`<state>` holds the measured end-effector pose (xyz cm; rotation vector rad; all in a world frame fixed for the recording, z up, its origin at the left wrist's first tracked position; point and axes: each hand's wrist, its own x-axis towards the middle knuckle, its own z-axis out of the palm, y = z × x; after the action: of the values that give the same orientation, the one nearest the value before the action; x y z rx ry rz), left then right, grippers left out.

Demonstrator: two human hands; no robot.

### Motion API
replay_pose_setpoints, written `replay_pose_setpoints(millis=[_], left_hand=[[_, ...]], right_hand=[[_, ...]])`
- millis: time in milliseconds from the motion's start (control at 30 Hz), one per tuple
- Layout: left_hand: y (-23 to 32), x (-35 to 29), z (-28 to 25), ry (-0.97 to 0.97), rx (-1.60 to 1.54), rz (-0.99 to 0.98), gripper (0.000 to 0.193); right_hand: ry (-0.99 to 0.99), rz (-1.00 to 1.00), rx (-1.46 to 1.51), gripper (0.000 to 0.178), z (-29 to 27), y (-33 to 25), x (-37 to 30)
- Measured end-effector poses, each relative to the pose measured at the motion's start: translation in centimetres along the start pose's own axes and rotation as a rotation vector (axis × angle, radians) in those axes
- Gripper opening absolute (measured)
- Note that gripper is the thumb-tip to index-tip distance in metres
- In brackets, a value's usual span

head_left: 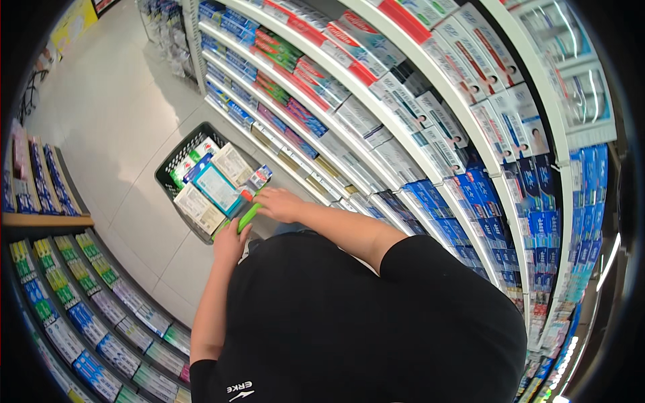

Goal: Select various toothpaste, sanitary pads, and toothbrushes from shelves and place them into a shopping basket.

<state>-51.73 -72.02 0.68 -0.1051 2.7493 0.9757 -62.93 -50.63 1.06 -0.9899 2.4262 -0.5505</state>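
Observation:
A black shopping basket (180, 152) with perforated walls stands in front of me, tilted in view. Its bright green handle (248, 215) crosses the near side. My left hand (231, 242) is closed round the lower left part of this handle. At the handle's other end, my right hand (279, 204) is closed, with its fingertips beside a small red piece (246, 195). Inside lie a blue-and-white package (216, 189), pale boxes (200, 209) and green-and-white packages (195, 161). A small dark blue and white box (260, 176) sits at the basket's right edge, just beyond my right fingers.
Tall curved-looking shelves (430, 161) of toothpaste boxes line my right side, close to my right arm. Lower racks (101, 316) of packaged goods stand on the left. Pale floor tiles (121, 114) run between them. Hanging packets (164, 33) are at the far end.

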Motion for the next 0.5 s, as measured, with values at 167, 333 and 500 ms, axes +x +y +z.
replay_pose_setpoints(millis=[167, 333, 500], left_hand=[[0.6, -1.2, 1.5, 0.103, 0.009, 0.003, 0.048], [2.1, -2.9, 3.0, 0.082, 0.159, -0.061, 0.041], [6.1, -5.9, 4.9, -0.002, 0.382, -0.143, 0.059]], right_hand=[[-0.092, 0.016, 0.022, 0.042, -0.4, 0.1, -1.0], [-0.135, -0.083, -0.021, 0.057, 0.7, 1.3, -3.8], [-0.138, -0.118, 0.019, 0.065, 1.1, 2.0, -7.7]])
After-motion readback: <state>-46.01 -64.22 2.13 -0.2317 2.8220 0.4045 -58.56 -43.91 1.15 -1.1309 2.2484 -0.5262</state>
